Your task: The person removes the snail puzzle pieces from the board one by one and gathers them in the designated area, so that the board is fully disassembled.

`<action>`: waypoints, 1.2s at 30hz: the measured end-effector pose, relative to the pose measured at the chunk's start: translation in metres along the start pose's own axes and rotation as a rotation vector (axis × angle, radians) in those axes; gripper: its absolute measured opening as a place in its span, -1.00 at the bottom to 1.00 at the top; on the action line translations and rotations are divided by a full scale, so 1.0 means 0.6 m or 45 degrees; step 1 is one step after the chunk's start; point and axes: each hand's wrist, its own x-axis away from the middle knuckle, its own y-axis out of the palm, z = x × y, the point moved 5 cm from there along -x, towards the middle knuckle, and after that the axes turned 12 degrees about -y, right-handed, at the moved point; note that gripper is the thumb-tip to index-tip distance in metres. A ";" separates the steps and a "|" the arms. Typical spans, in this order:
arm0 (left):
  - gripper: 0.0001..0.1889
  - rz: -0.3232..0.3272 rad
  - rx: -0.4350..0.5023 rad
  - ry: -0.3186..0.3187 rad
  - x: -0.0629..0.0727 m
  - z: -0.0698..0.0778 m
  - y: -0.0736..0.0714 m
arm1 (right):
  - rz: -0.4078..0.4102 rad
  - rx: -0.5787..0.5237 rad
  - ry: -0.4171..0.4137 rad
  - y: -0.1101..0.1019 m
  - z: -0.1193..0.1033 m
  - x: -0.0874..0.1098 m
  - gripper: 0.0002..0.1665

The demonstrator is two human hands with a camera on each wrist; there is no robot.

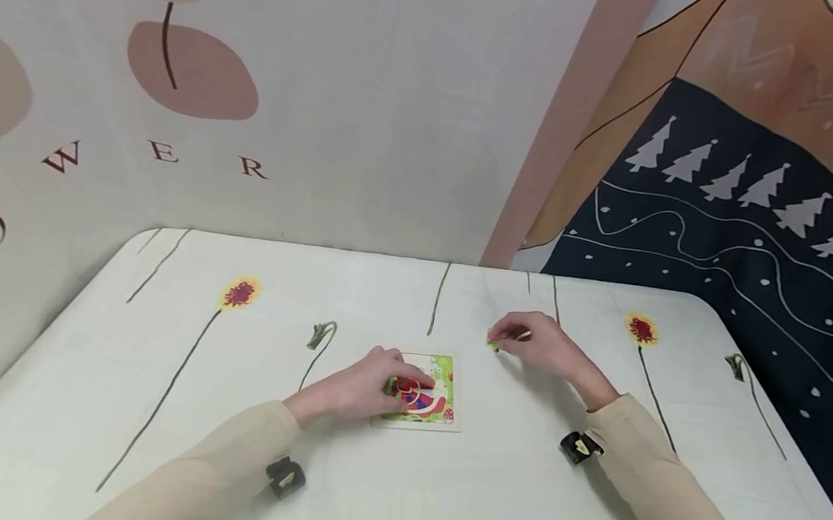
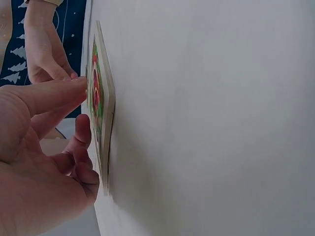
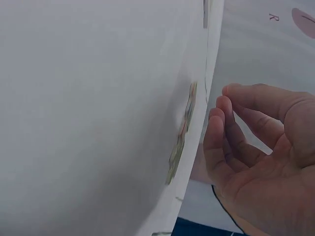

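A square wooden puzzle board (image 1: 438, 425) with a colourful picture lies flat on the table. My left hand (image 1: 375, 382) arches over its left half, fingertips right at the red and blue part of the picture. From the left wrist view, the fingers of the left hand (image 2: 49, 142) overlap the board's edge (image 2: 110, 93), some bent. Farther right, my right hand (image 1: 537, 340) bends its fingers beside a small green puzzle piece (image 1: 493, 343). In the right wrist view, puzzle pieces (image 3: 182, 132) lie on the table, while the right hand (image 3: 261, 142) shows nothing between its fingers.
A white cloth (image 1: 142, 451) printed with flowers and stems covers the table. Behind it hangs a pale printed curtain (image 1: 369, 121), and a dark one with trees (image 1: 730, 215) hangs at the right. Black devices are strapped at both wrists.
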 end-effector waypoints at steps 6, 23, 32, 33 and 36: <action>-0.61 -0.003 0.020 0.067 -0.011 0.009 0.008 | -0.045 -0.045 -0.008 0.017 -0.009 -0.006 -0.86; -0.54 -0.069 0.053 0.216 -0.019 -0.007 0.013 | -0.192 -0.200 -0.066 0.068 -0.037 -0.023 -0.84; -0.53 -0.108 0.074 0.182 -0.022 -0.012 0.014 | -0.266 -0.189 -0.083 0.087 -0.059 -0.038 -0.79; -0.53 -0.107 0.073 0.184 -0.021 -0.011 0.014 | -0.274 -0.180 -0.086 0.088 -0.060 -0.039 -0.80; -0.53 -0.109 0.072 0.183 -0.021 -0.012 0.014 | -0.299 -0.162 -0.105 0.093 -0.060 -0.042 -0.81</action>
